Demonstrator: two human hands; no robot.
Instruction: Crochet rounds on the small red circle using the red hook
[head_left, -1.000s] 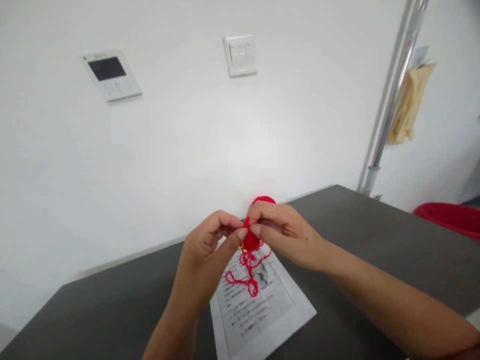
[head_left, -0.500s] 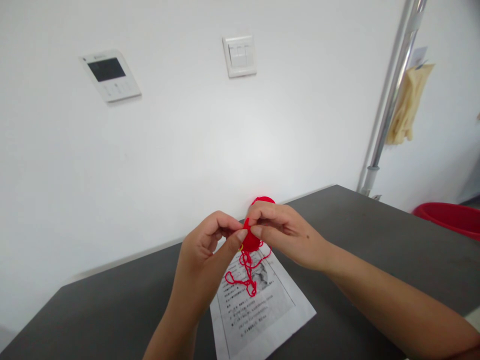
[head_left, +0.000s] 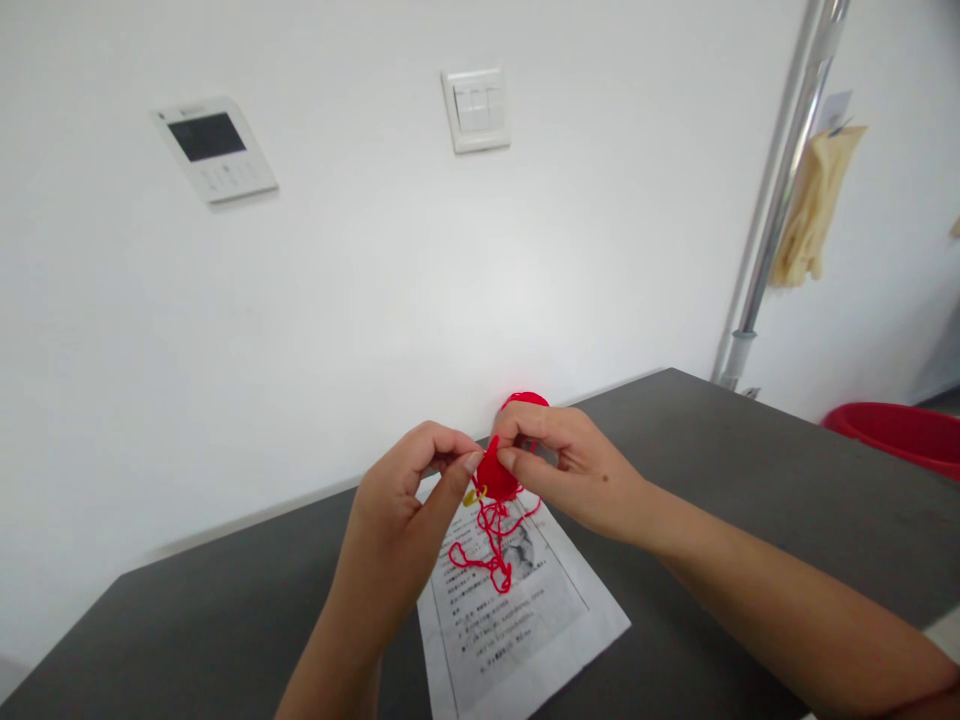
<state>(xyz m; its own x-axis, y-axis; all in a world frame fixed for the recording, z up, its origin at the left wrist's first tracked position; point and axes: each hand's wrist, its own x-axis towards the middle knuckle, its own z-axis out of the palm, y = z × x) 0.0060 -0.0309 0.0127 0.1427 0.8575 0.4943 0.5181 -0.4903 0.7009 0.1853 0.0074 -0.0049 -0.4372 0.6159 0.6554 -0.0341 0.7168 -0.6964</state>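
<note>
Both hands meet above a printed paper sheet (head_left: 517, 630) on the dark grey table (head_left: 750, 480). My left hand (head_left: 409, 495) and my right hand (head_left: 570, 465) each pinch a small red yarn piece (head_left: 495, 478) between thumb and forefinger. Loose red strands (head_left: 487, 550) dangle from it onto the sheet. A small yellow ring (head_left: 471, 496) shows at the piece's lower left. A red yarn ball (head_left: 525, 400) peeks out behind my right hand, close to the wall.
A white wall rises right behind the table, with an intercom panel (head_left: 214, 150) and a light switch (head_left: 474, 108). A metal pole (head_left: 780, 190) stands at the right with yellowish gloves (head_left: 814, 205) hanging. A red basin (head_left: 900, 435) sits beyond the table's right edge.
My hands stay pinched on the red piece. The left fingers have shifted slightly, and the yellow ring now shows more plainly.
</note>
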